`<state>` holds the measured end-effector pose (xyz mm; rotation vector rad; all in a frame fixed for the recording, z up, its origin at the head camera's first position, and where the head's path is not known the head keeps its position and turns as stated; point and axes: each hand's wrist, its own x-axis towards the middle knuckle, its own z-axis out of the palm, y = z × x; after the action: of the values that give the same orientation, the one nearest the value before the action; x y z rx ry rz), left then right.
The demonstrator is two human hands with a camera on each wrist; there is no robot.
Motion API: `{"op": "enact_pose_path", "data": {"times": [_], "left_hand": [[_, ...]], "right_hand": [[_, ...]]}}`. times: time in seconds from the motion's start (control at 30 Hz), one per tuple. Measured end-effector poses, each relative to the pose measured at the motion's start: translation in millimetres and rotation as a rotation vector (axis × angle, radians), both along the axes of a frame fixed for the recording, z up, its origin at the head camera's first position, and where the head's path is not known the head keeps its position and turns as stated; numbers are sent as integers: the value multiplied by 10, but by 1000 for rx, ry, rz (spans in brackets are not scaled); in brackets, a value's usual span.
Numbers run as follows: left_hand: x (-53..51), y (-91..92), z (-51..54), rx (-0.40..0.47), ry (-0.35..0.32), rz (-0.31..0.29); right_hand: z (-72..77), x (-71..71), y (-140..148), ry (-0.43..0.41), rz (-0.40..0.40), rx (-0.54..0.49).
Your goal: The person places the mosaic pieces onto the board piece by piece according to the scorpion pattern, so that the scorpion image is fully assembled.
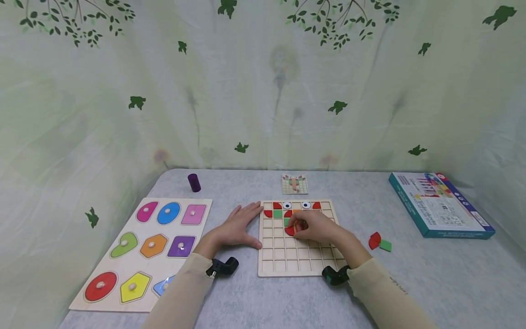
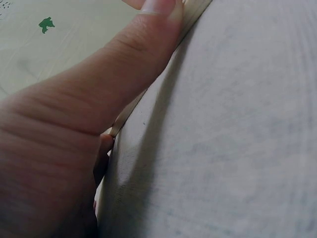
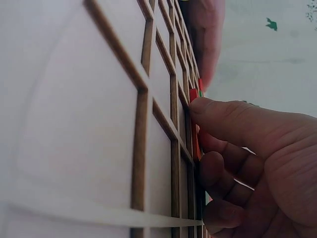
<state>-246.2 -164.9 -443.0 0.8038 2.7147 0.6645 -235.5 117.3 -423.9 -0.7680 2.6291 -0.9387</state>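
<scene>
A square wooden grid board [image 1: 283,267] lies at the middle of the table, with red, green and eye-marked pieces in its upper cells. My right hand [image 1: 314,227] is over these cells, thumb and forefinger pinching a red curved piece [image 1: 289,231] at the grid. In the right wrist view my thumb lies against that red piece [image 3: 194,126]; its far side is partly hidden. My left hand [image 1: 237,227] is spread along the board's left edge, fingertips and thumb touching it. The left wrist view shows the left thumb [image 2: 114,74] against the board's side.
A small pattern card [image 1: 294,184] lies behind the board. To the left are a knobbed shape puzzle [image 1: 139,269] and a dark purple cylinder [image 1: 194,183]. At right lie loose red pieces [image 1: 374,240], a green square [image 1: 385,246] and a flat teal-sided box [image 1: 441,205].
</scene>
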Motion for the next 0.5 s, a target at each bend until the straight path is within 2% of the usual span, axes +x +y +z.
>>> {"op": "enact_pose_path", "data": {"times": [0.5], "left_hand": [[0, 0, 3, 4, 8, -2]], "right_hand": [[3, 9, 30, 11, -23, 18]]}}
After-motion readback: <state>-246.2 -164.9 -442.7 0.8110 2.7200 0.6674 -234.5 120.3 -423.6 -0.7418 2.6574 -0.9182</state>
